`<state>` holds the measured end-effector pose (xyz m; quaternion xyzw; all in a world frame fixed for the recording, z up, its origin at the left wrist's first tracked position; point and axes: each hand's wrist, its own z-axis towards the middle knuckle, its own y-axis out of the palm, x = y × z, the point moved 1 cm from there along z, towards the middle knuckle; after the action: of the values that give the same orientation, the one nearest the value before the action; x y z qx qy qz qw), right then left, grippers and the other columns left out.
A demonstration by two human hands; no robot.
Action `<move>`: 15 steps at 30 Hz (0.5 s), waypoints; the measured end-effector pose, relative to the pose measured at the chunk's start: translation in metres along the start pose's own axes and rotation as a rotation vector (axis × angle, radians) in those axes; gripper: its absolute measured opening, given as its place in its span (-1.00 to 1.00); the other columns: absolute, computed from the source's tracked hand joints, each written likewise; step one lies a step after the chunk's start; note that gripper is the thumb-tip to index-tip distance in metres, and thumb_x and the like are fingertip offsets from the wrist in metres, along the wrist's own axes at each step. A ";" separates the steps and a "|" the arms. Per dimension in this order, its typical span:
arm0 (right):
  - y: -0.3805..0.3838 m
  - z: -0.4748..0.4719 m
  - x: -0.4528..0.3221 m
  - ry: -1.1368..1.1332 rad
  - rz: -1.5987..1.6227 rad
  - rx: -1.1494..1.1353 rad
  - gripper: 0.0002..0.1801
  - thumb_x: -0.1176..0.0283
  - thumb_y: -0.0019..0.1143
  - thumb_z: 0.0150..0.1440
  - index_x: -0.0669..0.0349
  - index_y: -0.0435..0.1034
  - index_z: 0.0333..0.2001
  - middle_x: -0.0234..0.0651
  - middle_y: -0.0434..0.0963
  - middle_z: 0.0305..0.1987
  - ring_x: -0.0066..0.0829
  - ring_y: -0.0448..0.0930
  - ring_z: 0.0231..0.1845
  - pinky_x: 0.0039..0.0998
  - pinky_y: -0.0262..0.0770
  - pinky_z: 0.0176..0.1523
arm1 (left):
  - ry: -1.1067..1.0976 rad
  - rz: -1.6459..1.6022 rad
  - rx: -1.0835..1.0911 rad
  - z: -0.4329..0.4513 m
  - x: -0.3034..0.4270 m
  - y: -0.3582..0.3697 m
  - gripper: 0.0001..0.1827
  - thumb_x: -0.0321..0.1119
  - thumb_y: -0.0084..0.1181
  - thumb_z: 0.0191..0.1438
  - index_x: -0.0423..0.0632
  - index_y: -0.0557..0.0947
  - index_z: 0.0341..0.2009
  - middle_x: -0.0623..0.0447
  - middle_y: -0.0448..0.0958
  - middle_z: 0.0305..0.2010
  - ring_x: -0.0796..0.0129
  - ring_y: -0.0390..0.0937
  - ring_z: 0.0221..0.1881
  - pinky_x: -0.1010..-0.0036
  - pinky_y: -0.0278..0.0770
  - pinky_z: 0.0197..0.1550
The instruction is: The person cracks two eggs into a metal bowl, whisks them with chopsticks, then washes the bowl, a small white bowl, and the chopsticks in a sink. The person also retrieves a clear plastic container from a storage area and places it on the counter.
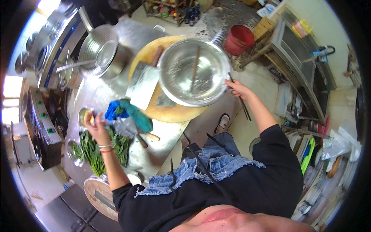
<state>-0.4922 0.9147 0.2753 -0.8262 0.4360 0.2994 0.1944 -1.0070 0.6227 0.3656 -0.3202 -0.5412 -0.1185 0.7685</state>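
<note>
My right hand grips the rim of a large stainless steel basin, with dark chopsticks at the same hand. A brown stick or its reflection shows inside the basin. The basin is over a round wooden chopping board, on which a wide cleaver lies. My left hand, blurred, has its fingers apart over a small metal bowl with something yellow; contact is unclear. Leafy greens lie below the hand, near a blue cloth, a teal cloth and a small bowl of chopped greens.
A perforated strainer rests on a metal pot at the upper left. A second round board with a blade stands at the lower left. On the floor sits a red bucket; a wooden-framed cabinet stands at right.
</note>
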 end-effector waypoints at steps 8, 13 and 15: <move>-0.182 -0.019 0.053 -0.411 0.240 0.387 -0.51 0.02 -0.28 0.25 0.20 0.44 -0.17 -0.36 0.59 -0.41 -0.64 0.40 -0.57 -0.51 0.33 -0.42 | -0.047 -0.066 -0.355 -0.103 0.106 0.211 -0.43 -0.55 0.01 0.08 -0.15 0.19 0.20 -0.07 0.24 0.23 0.21 0.40 0.09 0.45 0.56 -0.13; -0.278 -0.060 0.062 -0.447 0.696 0.576 -0.64 0.11 -0.26 0.22 0.12 0.40 -0.25 -0.38 0.53 -0.35 -0.60 0.41 -0.49 -0.54 0.32 -0.42 | 0.251 0.757 -0.562 -0.061 0.096 0.330 -0.46 -0.18 0.16 -0.05 -0.09 0.44 0.05 -0.19 0.43 0.01 -0.07 0.38 0.06 0.18 0.33 0.13; -0.301 -0.045 0.065 -0.576 0.802 0.517 -0.71 0.17 -0.27 0.24 0.11 0.34 -0.25 -0.38 0.49 -0.34 -0.59 0.37 -0.52 -0.52 0.36 -0.34 | 0.022 0.946 -0.498 -0.047 0.079 0.351 -0.49 -0.19 0.15 -0.05 -0.05 0.45 0.03 -0.17 0.43 0.00 -0.05 0.39 0.05 0.20 0.34 0.12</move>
<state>-0.1974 1.0134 0.2837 -0.4058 0.7046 0.4467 0.3731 -0.7553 0.8755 0.2996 -0.7006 -0.2853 0.1129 0.6442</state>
